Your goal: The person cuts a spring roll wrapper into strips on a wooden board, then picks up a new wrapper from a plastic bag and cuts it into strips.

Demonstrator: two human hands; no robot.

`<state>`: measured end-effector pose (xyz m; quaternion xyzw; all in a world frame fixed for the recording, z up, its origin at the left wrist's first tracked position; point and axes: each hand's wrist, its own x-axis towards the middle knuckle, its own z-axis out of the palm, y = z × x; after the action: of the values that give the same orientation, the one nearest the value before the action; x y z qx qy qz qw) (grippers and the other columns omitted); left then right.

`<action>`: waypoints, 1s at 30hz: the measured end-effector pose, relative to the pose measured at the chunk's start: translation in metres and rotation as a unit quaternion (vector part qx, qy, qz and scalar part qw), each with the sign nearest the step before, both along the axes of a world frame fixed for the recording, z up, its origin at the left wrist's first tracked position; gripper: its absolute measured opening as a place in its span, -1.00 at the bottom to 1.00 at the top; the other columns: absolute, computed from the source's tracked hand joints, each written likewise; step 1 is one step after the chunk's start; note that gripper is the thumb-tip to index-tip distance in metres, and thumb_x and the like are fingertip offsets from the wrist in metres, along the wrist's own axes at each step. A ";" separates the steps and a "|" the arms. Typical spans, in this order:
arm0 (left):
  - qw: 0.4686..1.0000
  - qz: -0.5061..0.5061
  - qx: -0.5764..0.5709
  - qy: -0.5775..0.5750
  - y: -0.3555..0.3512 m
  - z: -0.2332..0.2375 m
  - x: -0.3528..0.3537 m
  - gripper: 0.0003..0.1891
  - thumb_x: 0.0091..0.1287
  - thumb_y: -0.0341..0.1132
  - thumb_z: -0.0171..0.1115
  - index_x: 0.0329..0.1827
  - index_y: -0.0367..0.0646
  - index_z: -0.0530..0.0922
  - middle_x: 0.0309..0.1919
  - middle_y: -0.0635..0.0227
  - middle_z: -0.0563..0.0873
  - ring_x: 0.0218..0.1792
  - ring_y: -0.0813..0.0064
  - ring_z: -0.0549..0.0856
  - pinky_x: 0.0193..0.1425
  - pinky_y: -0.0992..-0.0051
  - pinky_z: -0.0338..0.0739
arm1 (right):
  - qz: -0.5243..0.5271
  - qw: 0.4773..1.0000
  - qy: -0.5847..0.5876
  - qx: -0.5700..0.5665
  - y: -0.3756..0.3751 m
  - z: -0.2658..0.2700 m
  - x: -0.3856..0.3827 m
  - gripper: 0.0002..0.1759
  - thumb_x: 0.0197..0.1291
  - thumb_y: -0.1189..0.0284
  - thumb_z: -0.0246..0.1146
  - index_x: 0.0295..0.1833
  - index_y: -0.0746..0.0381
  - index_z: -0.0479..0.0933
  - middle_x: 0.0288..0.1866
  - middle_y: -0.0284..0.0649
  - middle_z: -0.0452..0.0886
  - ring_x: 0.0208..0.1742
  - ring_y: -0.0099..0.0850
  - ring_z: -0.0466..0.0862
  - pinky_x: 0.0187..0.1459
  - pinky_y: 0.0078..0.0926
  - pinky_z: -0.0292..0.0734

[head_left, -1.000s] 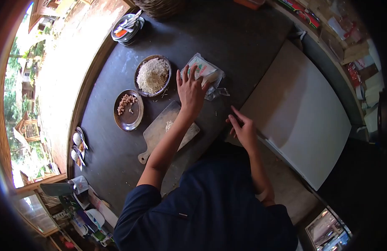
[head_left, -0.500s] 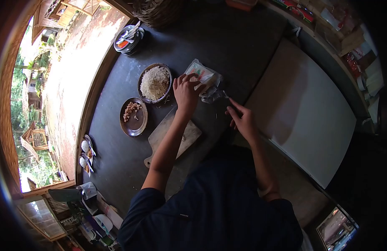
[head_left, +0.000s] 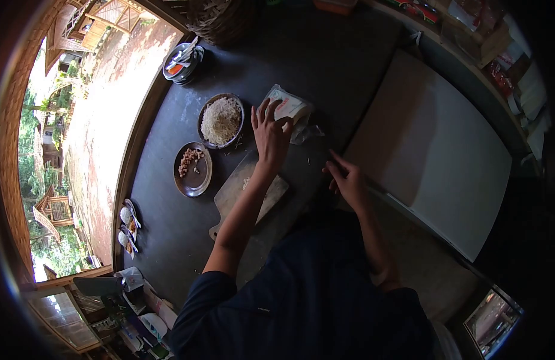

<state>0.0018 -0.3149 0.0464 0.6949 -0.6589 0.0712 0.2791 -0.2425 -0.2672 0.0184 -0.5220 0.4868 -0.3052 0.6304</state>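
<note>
My left hand (head_left: 270,137) is over the near left side of a white plastic-wrapped packet (head_left: 288,107) with green and red print. Its fingers are spread and slightly curved, the thumb apart; whether they touch the wrapper is hard to tell. Clear crumpled plastic (head_left: 307,133) sticks out from the packet's near end. To the right, at the counter's edge, my right hand (head_left: 348,180) is closed round a thin dark-handled knife (head_left: 333,158), its blade barely visible. A wooden cutting board (head_left: 229,195) with a few pale bits lies partly under my left forearm.
On the dark counter (head_left: 163,174) stand a bowl of pale shreds (head_left: 222,122) and a brown plate (head_left: 195,180) with small brown pieces. Stacked dishes (head_left: 182,63) and a woven basket (head_left: 220,21) are farther back. A large white panel (head_left: 439,150) flanks the right side.
My right hand has drawn the knife slightly back and down, away from the plastic. My left hand's fingers have lifted and spread a little at the packet. The view has shifted slightly.
</note>
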 end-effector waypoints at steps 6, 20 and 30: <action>0.975 0.005 -0.001 0.220 0.023 0.022 -0.002 -0.87 0.28 -0.35 0.53 -0.17 -0.13 0.91 0.31 0.28 0.73 0.53 0.10 0.50 0.62 0.14 0.39 | -0.023 0.998 -0.029 0.049 0.018 0.009 -0.003 -0.42 0.60 0.21 0.34 0.59 0.21 0.53 -0.13 -0.27 0.87 -0.52 -0.68 0.66 -0.51 -0.62 0.51; 0.701 0.036 -0.024 0.711 0.197 0.029 0.094 -0.74 0.71 -0.13 0.22 0.17 -0.12 0.64 -0.04 0.45 0.79 -0.11 0.62 0.80 0.04 0.46 0.75 | 0.011 0.993 -0.114 0.030 0.080 0.018 0.044 -0.33 0.58 0.28 0.37 0.68 0.19 0.40 -0.09 -0.18 0.86 -0.47 -0.62 0.69 -0.46 -0.63 0.49; 0.623 0.049 0.102 0.774 0.299 -0.007 0.133 -0.68 0.69 -0.06 0.23 0.21 -0.13 0.63 -0.07 0.40 0.80 -0.12 0.55 0.82 -0.15 0.44 0.81 | 0.089 0.994 -0.018 -0.065 0.178 0.027 0.103 -0.34 0.65 0.23 0.27 0.73 0.12 0.34 0.00 -0.26 0.86 -0.35 -0.66 0.70 -0.40 -0.67 0.51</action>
<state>0.1344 -0.0160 0.0395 0.5490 -0.1676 -0.5466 0.6096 -0.1394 -0.0893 0.0449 -0.5973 0.4061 -0.2881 0.6288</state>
